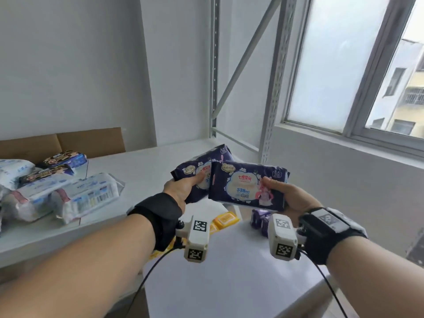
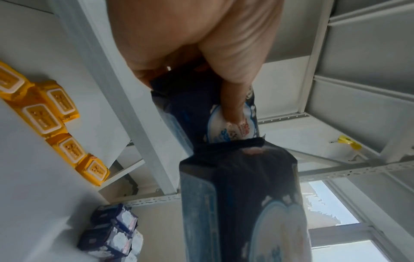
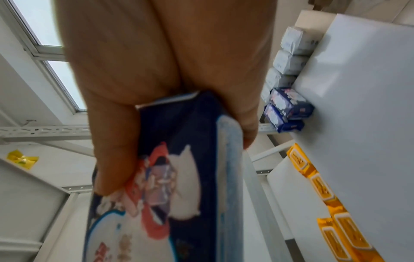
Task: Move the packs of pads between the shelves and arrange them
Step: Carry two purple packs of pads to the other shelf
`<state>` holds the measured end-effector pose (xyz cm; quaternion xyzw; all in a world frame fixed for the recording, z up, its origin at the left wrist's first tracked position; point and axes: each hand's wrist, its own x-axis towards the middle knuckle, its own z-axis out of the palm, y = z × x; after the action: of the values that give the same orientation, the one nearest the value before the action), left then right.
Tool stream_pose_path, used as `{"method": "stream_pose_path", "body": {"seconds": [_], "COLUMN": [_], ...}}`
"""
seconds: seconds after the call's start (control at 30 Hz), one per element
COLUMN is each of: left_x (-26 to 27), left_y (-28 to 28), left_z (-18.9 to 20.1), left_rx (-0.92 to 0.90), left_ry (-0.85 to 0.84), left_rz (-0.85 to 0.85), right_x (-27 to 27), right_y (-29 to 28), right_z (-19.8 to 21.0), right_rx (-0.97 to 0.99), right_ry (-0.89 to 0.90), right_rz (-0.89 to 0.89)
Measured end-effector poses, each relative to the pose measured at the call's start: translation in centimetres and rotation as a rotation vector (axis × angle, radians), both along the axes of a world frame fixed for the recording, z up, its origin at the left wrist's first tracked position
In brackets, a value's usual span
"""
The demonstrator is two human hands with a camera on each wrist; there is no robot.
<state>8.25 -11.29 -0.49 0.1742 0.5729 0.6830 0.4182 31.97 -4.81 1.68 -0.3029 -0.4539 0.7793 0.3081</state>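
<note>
1. Two hands, two packs, and both are up in the air! The left hand [image 1: 181, 191] has its thumb laid over the front of a dark purple soft plastic pack of pads [image 1: 202, 171], with the fingers curled underneath, out of sight from the head camera.
2. Over to the right hand [image 1: 286, 198]: thumb pressed on the printed face of a second dark purple soft plastic pack [image 1: 247, 184], fingers wrapped round its back edge. The right wrist camera shows that clamp plainly: thumb [image 3: 112, 141] on one face, fingers on the other.
3. Here's the relation that matters. Both packs run long-axis roughly side to side, each held at its outer end, so the free ends meet in the middle. The right-hand pack overlaps in front of the left-hand one, and they look to be touching.
4. Out beyond the fingertips lies the bare white upper shelf board [image 1: 160, 161]. It sits ahead and slightly left, so the left hand is nearer to it.
5. Further left on that board, well away from both hands, lies a loose heap of white and blue pad packs [image 1: 68, 191].
6. Below the wrists there's a lower white shelf board [image 1: 229, 271] with yellow lidded wipe packs [image 1: 226, 219] and small purple packs [image 1: 261, 220] at its far edge.
7. My read: both packs are mid-transfer, and placing them means a forward reach.
</note>
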Motion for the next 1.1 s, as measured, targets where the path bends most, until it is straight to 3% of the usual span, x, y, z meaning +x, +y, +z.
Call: {"method": "stream_pose_path", "body": {"seconds": [0.33,0.7,0.87,1.1], "left_x": [4.3,5.4,8.2,13.4], "left_y": [5.9,17.8,21.7,24.7], "left_z": [-2.8,-5.1,-6.2,-9.2], "left_rx": [-0.101,-0.172,-0.22,-0.354], "left_ry": [0.108,0.189,0.16,0.141], "left_rz": [0.038,0.106,0.047,-0.015], "right_x": [4.0,4.9,7.9,12.4], "right_y": [7.8,20.6,25.5,32.3], "right_z": [-3.3,-4.1,-5.4,-7.6], "right_rx": [0.016,-0.001,-0.019,0.124], "right_ry": [-0.124,-0.198,-0.292,-0.48], "right_rz": [-0.03,-0.019,0.031,0.218]}}
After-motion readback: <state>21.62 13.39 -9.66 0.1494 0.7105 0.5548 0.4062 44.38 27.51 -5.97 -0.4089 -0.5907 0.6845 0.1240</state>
